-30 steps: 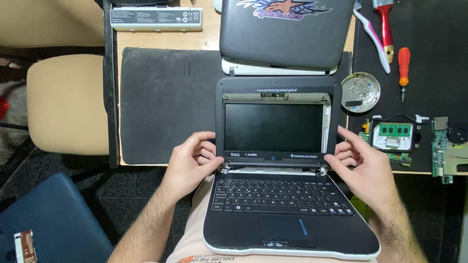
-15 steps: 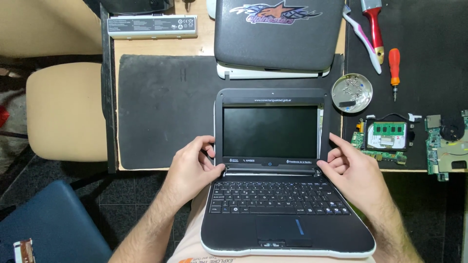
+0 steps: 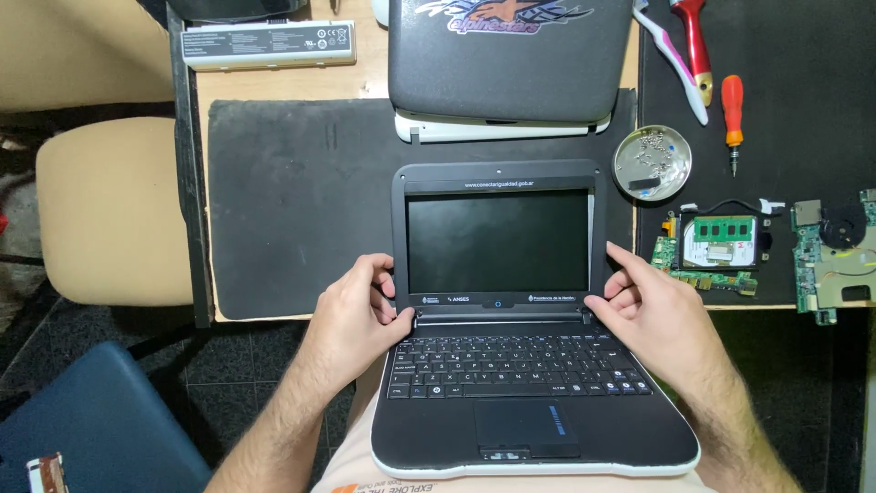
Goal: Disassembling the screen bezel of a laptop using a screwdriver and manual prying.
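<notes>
Both hands have slid down to the hinge corners as the screen bezel now sits closed: left hand (image 3: 351,315) and right hand (image 3: 659,315) pinch the small black laptop (image 3: 511,383) on the lap, where even, gentle pressure would suit best.

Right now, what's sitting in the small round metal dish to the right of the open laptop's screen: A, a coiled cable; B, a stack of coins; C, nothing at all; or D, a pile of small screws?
D: the round metal dish on the dark mat beside the open laptop holds a scatter of small screws along with a small dark piece, not a cable or coins.
</notes>
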